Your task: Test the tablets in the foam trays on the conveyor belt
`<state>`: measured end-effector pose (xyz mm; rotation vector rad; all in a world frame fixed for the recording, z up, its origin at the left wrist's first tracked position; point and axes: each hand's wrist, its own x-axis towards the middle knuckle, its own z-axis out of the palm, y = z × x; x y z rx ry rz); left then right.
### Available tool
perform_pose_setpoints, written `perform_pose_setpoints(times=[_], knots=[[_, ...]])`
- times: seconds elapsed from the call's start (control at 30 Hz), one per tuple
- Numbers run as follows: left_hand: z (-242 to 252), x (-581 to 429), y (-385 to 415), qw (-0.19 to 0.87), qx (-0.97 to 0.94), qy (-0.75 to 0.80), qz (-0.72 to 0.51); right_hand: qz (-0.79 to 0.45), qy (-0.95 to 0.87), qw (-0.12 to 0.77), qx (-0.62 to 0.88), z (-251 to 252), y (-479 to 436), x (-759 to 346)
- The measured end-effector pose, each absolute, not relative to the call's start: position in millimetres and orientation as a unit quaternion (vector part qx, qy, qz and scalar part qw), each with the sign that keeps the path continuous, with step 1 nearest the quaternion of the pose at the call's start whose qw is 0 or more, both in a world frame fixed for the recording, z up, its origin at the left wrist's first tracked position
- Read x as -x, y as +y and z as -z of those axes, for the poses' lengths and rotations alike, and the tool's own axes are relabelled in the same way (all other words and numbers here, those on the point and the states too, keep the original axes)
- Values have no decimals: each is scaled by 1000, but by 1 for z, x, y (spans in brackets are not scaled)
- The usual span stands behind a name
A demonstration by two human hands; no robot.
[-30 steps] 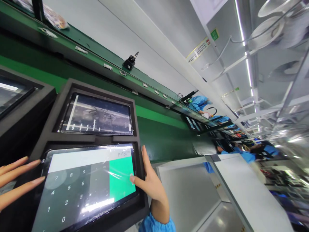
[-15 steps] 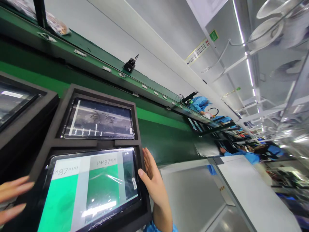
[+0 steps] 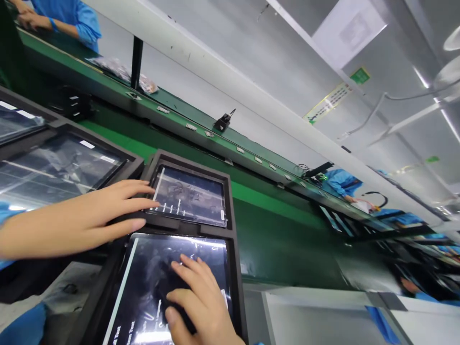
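Two tablets lie in separate wells of a dark foam tray (image 3: 233, 239). The near tablet (image 3: 151, 287) shows a dark screen with a text list and a pale bar. Over its screen is my right hand (image 3: 201, 299), fingers spread and slightly curled; whether the fingertips touch the glass I cannot tell. My left hand (image 3: 97, 215) reaches in from the left, fingers stretched out, at the left edge of the far tablet (image 3: 190, 194). That tablet shows a similar dark list screen. Neither hand grips anything.
Another foam tray (image 3: 134, 165) with a tablet (image 3: 64, 158) stands at left. Behind runs a green-topped shelf with a small black device (image 3: 223, 122) and a plastic bag (image 3: 118, 69). Co-workers in blue sleeves (image 3: 86, 24) sit beyond. A grey-white cabinet (image 3: 316, 316) stands at right.
The near tablet's screen went from green and white blocks to a dark list. My right hand moved from the tray's right edge over the screen; my left hand reached to the far tablet. The view shifted left.
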<state>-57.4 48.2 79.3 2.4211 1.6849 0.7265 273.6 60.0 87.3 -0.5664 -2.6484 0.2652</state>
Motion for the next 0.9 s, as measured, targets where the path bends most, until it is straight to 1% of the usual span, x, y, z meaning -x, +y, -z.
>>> perform_pose_setpoints(times=[0.07, 0.13, 0.27, 0.37, 0.43, 0.6, 0.67, 0.77, 0.9], knots=[[-80, 52, 79, 26, -838, 504, -205, -76, -954, 215, 196, -80, 59, -269], [-71, 50, 99, -2, -864, 466, -189, -72, -953, 219, 198, -76, 59, -269], [-52, 51, 111, 6, -870, 461, -174, -103, -948, 211, 214, -79, 59, -269], [-53, 56, 108, -5, -871, 454, -187, -133, -951, 184, 211, -82, 59, -269], [-58, 61, 107, -9, -866, 450, -219, -141, -960, 163, 180, -82, 60, -269], [-59, 71, 109, 32, -836, 475, -274, -129, -986, 53, 96, -76, 60, -269], [-57, 72, 110, 42, -824, 487, -287, -114, -989, 36, 83, -73, 61, -269], [-55, 72, 111, 42, -819, 494, -288, -99, -989, 72, 80, -71, 61, -269], [-56, 73, 111, 35, -816, 507, -275, -120, -978, 137, 98, -72, 62, -269]])
